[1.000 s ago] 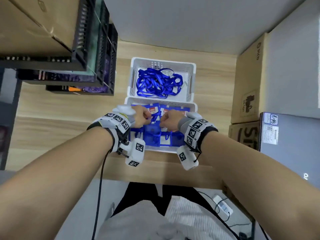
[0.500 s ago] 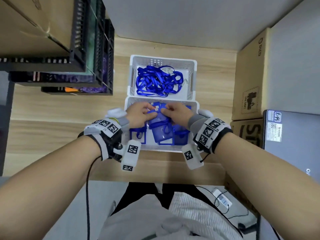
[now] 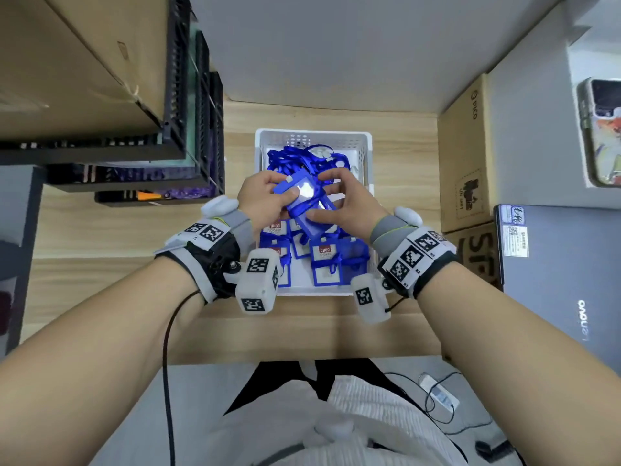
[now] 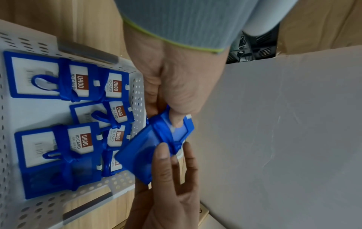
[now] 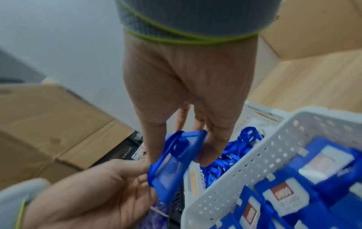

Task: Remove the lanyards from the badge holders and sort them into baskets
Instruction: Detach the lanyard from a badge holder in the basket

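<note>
Both hands hold one blue badge holder [image 3: 304,201] in the air over the joint between two white baskets. My left hand [image 3: 286,188] grips its left end, thumb on the clear window. My right hand [image 3: 322,196] pinches the other end between thumb and fingers. A blue lanyard strap [image 4: 164,136] is still wrapped round the holder [image 4: 141,156]. The far basket [image 3: 364,153] holds a heap of loose blue lanyards [image 3: 295,161]. The near basket [image 3: 316,291] holds several blue badge holders [image 3: 322,260] with straps on them.
Black crates and a large cardboard box [image 3: 84,62] stand stacked at the left. Cardboard boxes [image 3: 465,156] and a closed laptop [image 3: 564,280] sit at the right. Bare wooden tabletop [image 3: 302,331] lies between the near basket and my body.
Both hands took one badge holder out of the near basket, raised it and carried it away from me toward the lanyard basket.
</note>
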### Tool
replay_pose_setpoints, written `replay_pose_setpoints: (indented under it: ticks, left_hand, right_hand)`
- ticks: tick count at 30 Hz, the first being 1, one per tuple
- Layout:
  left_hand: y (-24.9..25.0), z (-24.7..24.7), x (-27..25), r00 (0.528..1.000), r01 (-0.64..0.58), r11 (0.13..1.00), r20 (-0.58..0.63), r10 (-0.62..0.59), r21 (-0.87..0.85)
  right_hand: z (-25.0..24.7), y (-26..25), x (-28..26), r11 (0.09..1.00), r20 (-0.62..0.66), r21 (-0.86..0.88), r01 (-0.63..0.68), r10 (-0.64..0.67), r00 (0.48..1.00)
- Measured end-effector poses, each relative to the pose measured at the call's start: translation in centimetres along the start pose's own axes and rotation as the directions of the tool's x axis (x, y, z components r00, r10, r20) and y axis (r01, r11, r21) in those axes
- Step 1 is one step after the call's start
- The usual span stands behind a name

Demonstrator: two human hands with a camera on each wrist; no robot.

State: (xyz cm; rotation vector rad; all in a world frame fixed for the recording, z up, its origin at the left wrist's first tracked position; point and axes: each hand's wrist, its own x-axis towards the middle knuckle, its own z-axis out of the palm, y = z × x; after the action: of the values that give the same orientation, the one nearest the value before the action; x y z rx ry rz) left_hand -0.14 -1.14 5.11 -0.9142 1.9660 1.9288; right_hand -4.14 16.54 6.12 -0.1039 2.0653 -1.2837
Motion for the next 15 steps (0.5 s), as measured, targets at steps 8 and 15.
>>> replay_pose_setpoints:
  ticks: [8,15]
  left_hand:
    - [0.6,-1.2,-1.0,0.997,-0.053,0.999,0.046,0.054,-0.008]
    - [1.3,-1.9,-1.4,0.988,-0.152,0.984,0.030,0.149,0.096]
  right_hand:
    - [0.6,-0.2,0.5,0.996,-0.159,-0.087,-0.016,0.002,0.987]
    - [-0.5,-0.9,-0.1,0.997,-0.239,-0.080,0.009,-0.028,0.971]
